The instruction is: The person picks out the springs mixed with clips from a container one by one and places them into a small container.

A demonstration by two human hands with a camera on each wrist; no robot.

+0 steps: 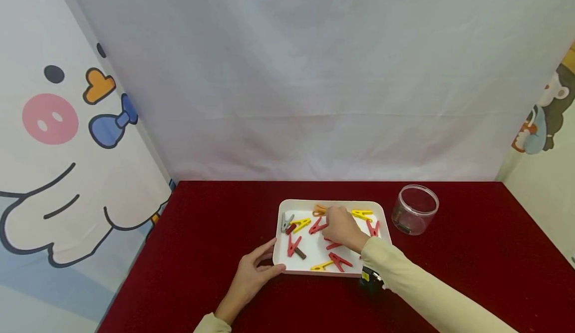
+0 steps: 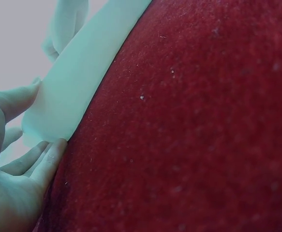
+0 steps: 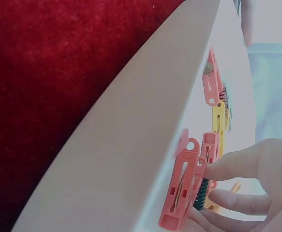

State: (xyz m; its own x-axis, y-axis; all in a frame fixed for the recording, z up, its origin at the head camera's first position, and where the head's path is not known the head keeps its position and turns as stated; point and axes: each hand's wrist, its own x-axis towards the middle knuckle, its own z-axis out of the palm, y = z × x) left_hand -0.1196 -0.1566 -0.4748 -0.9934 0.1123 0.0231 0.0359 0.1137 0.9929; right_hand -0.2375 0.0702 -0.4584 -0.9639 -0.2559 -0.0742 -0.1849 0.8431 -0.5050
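Observation:
A white rectangular tray (image 1: 310, 272) holds red and yellow clothespins, a grey clothespin (image 1: 286, 223) and small ridged pieces. My left hand (image 1: 251, 273) rests at its near left corner, with nearly straight thumb and fingers touching the outside of the walls. Inside the tray, my right hand (image 1: 343, 228) reaches down among the clothespins. In the right wrist view, its thumb and fingers close around a dark green ridged piece (image 3: 201, 194). Right beside the fingertips are a red clothespin (image 3: 182, 186) and another red clothespin (image 3: 209, 145). The head view hides the pinched piece behind the hand.
Right of the tray stands a clear round jar (image 1: 415, 210) with dark ridged pieces at its bottom. A brown ridged piece (image 1: 300, 253) and a dark red piece (image 1: 291, 229) lie in the tray. Dark red cloth (image 1: 215, 233) covers the table, and a white curtain hangs behind.

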